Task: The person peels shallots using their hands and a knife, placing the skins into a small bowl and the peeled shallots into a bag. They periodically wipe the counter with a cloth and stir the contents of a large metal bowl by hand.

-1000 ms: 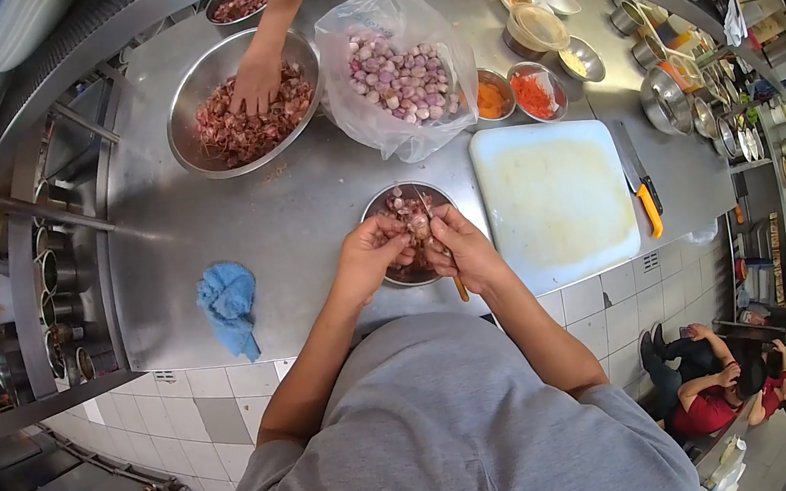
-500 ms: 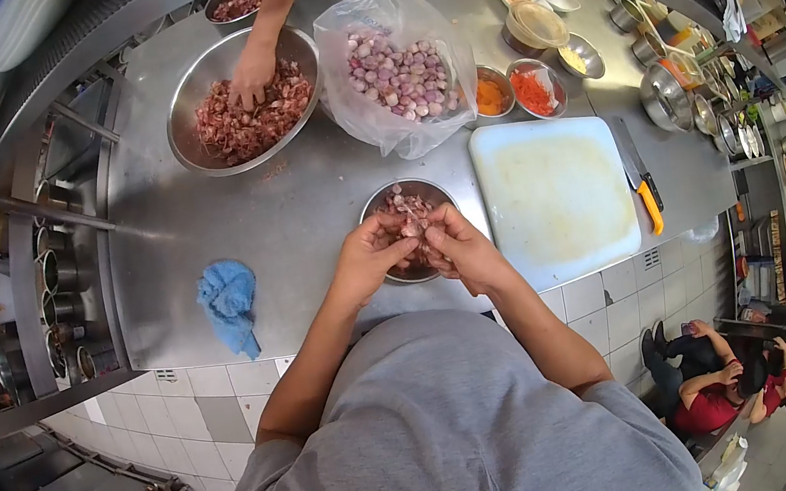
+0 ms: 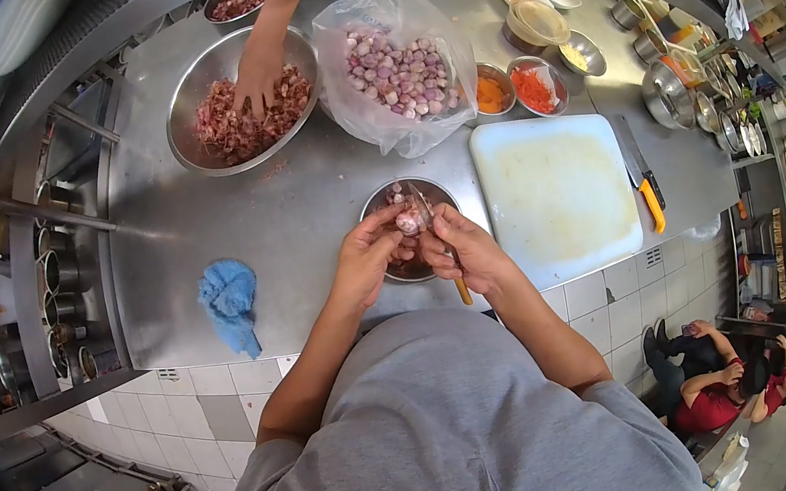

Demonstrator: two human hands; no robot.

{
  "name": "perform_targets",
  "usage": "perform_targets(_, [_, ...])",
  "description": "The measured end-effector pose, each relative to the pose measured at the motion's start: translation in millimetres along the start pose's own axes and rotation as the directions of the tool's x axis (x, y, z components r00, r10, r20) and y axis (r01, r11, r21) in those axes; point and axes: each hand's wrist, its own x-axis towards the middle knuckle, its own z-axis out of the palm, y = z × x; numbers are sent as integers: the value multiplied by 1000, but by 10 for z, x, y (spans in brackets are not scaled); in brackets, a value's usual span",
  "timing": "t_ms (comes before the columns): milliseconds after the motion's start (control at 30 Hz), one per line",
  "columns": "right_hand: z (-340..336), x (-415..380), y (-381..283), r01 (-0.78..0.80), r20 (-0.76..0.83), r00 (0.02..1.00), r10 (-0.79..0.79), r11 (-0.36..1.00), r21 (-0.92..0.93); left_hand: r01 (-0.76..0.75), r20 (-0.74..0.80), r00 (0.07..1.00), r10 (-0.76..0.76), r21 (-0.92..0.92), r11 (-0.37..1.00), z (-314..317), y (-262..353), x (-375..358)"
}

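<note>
Over a small metal bowl [image 3: 404, 269], my left hand [image 3: 370, 252] pinches a small pinkish shallot [image 3: 409, 221]. My right hand [image 3: 463, 247] is wrapped round a small knife [image 3: 462, 288], its light brown handle showing below the fingers and its blade up beside the shallot. Reddish pieces lie in the bowl, partly hidden by both hands. Beyond it stands a clear plastic bag [image 3: 349, 111] of many shallots. A white cutting board [image 3: 559, 197] lies to the right.
Another person's hand [image 3: 259, 81] reaches into a large metal bowl [image 3: 182, 139] of reddish peelings. A blue cloth [image 3: 229, 299] lies left. An orange-handled knife [image 3: 648, 195] lies beside the board. Small bowls of orange pieces [image 3: 490, 94] and red pieces [image 3: 535, 90] stand back right.
The small knife's handle and blade now show in my right hand, and the shallot is turned differently in my fingers. The other person's hand has shifted slightly in the large bowl.
</note>
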Motion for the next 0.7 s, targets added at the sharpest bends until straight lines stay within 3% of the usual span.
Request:
perform_targets(300, [64, -17, 8, -60, 36, 998, 59, 998, 10, -103, 29, 994, 101, 96, 990, 80, 0, -6])
perform_targets(433, [48, -21, -10, 23, 8, 1000, -23, 1000, 3, -91, 21, 996, 89, 71, 993, -21, -22, 17])
perform_targets(500, [21, -10, -44, 75, -47, 996, -77, 997, -33, -63, 47, 996, 70, -132, 989, -34, -3, 4])
perform_targets(700, [225, -52, -24, 63, -181, 977, -110, 967, -248, -55, 67, 995, 74, -250, 967, -23, 24, 36])
